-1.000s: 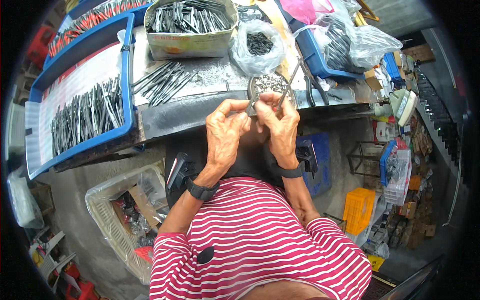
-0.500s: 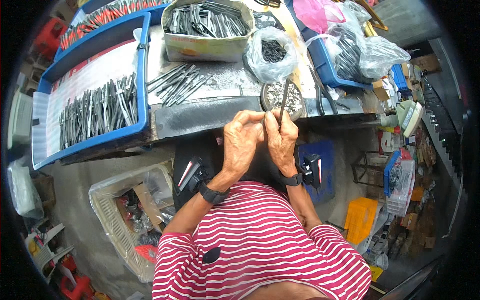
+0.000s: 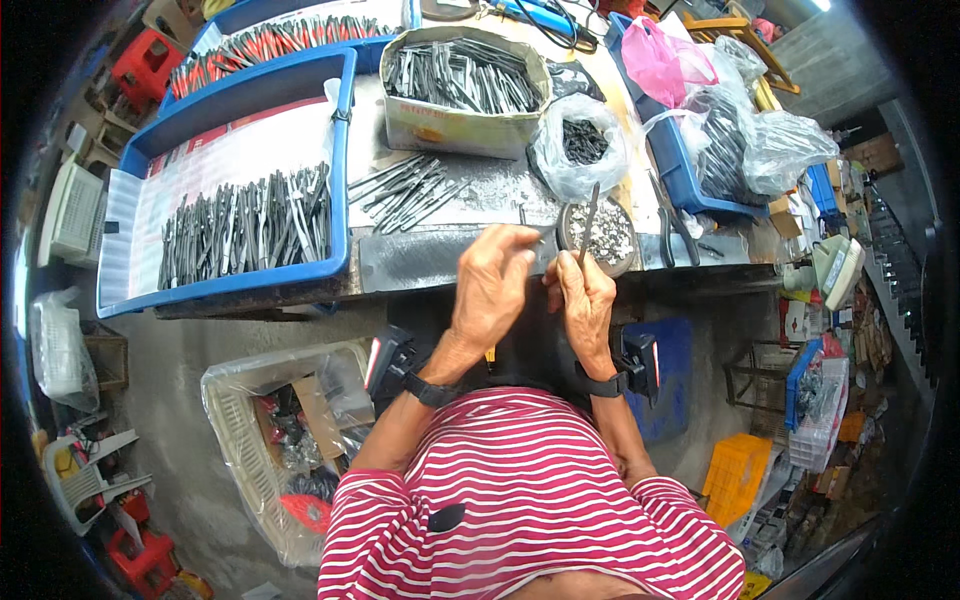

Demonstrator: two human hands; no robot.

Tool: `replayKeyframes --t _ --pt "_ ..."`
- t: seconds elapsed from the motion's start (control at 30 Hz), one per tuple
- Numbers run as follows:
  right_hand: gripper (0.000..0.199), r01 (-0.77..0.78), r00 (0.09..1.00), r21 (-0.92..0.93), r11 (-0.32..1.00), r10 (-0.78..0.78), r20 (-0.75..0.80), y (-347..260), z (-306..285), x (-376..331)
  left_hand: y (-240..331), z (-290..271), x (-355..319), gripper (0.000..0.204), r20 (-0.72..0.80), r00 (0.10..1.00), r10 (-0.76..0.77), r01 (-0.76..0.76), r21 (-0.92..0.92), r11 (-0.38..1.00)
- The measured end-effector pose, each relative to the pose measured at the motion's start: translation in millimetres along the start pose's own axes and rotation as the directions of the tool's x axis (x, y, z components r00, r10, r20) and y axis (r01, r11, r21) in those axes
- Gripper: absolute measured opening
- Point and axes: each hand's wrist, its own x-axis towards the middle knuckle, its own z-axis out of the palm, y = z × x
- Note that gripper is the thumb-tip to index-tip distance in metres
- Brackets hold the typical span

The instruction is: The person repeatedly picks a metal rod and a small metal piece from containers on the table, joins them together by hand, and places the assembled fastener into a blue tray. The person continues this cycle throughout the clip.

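A thin dark rod stands up from my right hand, pinched between thumb and fingers. Its far end crosses in front of a round dish filled with small white and dark bits. My left hand, just left of it, is curled with thumb and index finger close together; a tiny piece may be at the fingertips, too small to name. Both hands are over the near edge of the bench. Left of the dish lies a loose pile of dark and silvery rods.
A blue tray of upright dark rods stands at left, another with red-and-black ones behind. A rod-filled box, a plastic bag of black pieces, pliers and a blue bin line the bench. A plastic-lined crate sits below.
My left hand has drawn away from the lower end of the rod, leaving a gap between the hands. The right hand keeps the rod. The whole view has shifted slightly.
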Motion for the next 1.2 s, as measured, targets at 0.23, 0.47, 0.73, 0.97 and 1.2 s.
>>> replayKeyframes --t 0.23,0.47,0.73,0.97,1.2 --pt "0.013 -0.05 0.999 0.109 0.993 0.048 0.02 -5.4 -8.1 5.2 -18.4 -48.3 47.2 0.015 -0.206 0.933 0.296 -0.121 0.595 0.795" --pt "0.006 0.1 0.995 -0.212 0.972 -0.092 0.043 -5.9 1.2 34.0 -34.3 -58.1 58.1 0.024 -0.226 0.929 0.293 0.077 0.892 0.446" --pt "0.013 0.357 0.906 -0.673 0.648 -0.415 0.08 6.3 29.8 59.9 -35.0 -62.7 55.4 0.03 -0.236 0.932 0.274 0.1 0.897 0.432" --pt "0.014 0.316 0.925 -0.72 0.618 -0.369 0.089 10.0 36.1 64.7 -29.3 -68.6 59.2 0.022 -0.266 0.909 0.321 0.091 0.878 0.471" --pt "0.014 0.319 0.924 -0.728 0.608 -0.369 0.097 15.6 34.7 66.8 -10.3 -60.9 73.8 0.019 -0.288 0.842 0.455 -0.071 0.778 0.625"
